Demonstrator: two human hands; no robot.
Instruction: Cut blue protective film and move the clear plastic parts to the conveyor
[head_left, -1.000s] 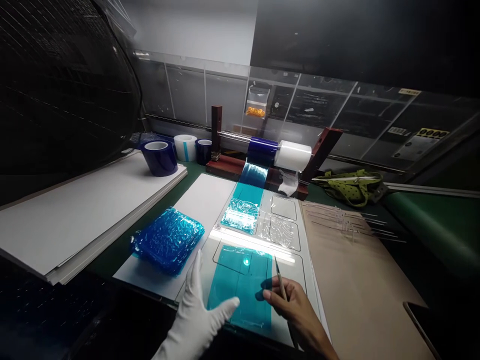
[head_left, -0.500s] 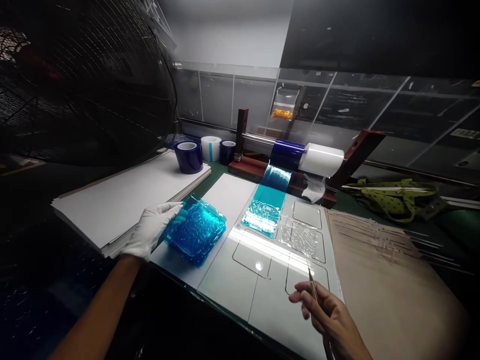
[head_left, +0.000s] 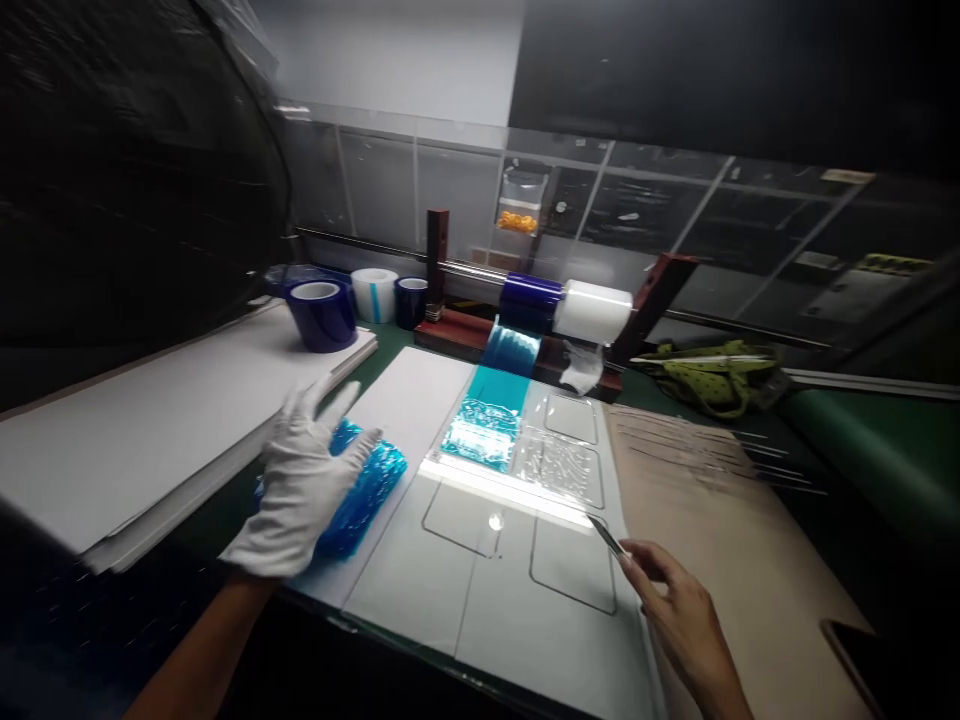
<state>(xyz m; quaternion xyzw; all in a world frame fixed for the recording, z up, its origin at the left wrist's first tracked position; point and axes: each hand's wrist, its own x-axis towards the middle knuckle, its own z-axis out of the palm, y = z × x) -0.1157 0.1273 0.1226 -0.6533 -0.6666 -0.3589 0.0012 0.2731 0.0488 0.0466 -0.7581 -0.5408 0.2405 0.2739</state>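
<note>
My left hand point(head_left: 304, 485), in a white glove, lies flat with spread fingers on a stack of blue film pieces point(head_left: 367, 490) at the left of the white work board point(head_left: 480, 600). My bare right hand point(head_left: 679, 615) holds thin metal tweezers point(head_left: 609, 540), their tip over a rectangular outline cut in the board. Further back, blue film point(head_left: 487, 410) runs from a blue roll point(head_left: 531, 302) on a wooden-ended holder down onto the board.
A white roll point(head_left: 600, 312) shares the holder. Three tape rolls point(head_left: 322, 312) stand at the back left by a stack of white sheets point(head_left: 135, 440). A brown board point(head_left: 735, 560) lies right. A green bag point(head_left: 712, 375) sits behind it.
The blue film strip that lay on the near board a second ago is gone from it. My left hand went to the blue stack and now presses flat on it. The tweezers tilted left.
</note>
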